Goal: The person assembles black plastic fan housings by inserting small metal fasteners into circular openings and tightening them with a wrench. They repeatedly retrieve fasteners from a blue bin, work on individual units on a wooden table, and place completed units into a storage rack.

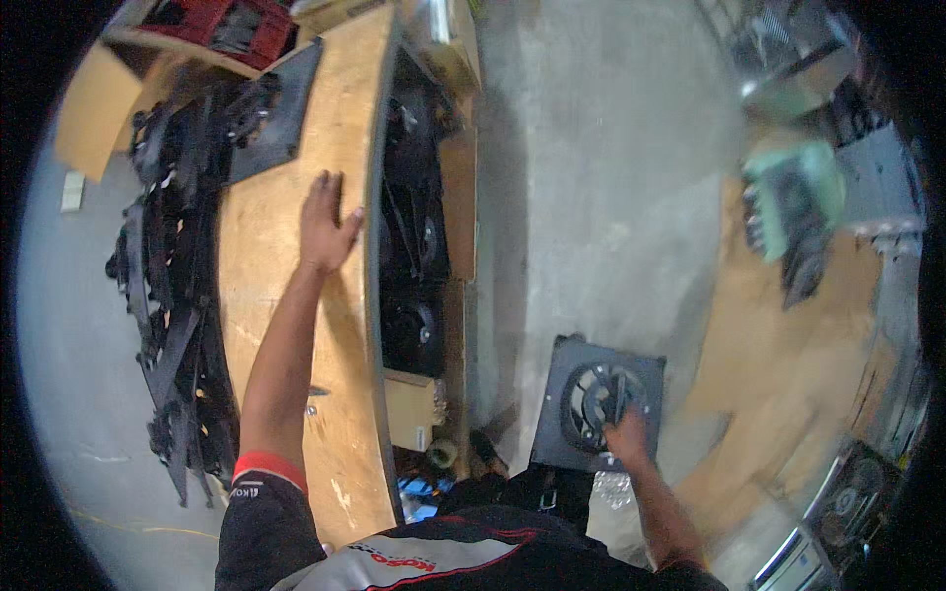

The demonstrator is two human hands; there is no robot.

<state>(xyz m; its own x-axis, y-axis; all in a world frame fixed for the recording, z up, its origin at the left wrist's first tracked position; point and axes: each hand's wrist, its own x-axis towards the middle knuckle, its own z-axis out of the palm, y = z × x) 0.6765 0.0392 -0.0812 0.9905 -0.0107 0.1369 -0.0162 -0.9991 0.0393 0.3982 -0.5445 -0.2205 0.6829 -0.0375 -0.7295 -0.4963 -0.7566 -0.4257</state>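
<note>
My left hand (pixel 328 225) lies palm down on a long wooden workbench (pixel 266 256), its fingers stretched out near the right edge. Off to the right, my right hand (pixel 628 435) grips a square dark-grey fan unit (pixel 554 404) with a round opening. The fingers reach into that opening, so exactly which part they hold is partly hidden. The unit hangs above the floor, close in front of my body. Beyond my left hand, a flat black panel (pixel 286 123) rests on the bench.
Black plastic parts (pixel 168 246) are heaped along the bench's left side. More black parts (pixel 414 217) sit in cardboard boxes on its right. Flattened cardboard (pixel 778 364) covers the floor at right, with a pale green bundle (pixel 803 182) on it. A red crate (pixel 212 30) stands far left.
</note>
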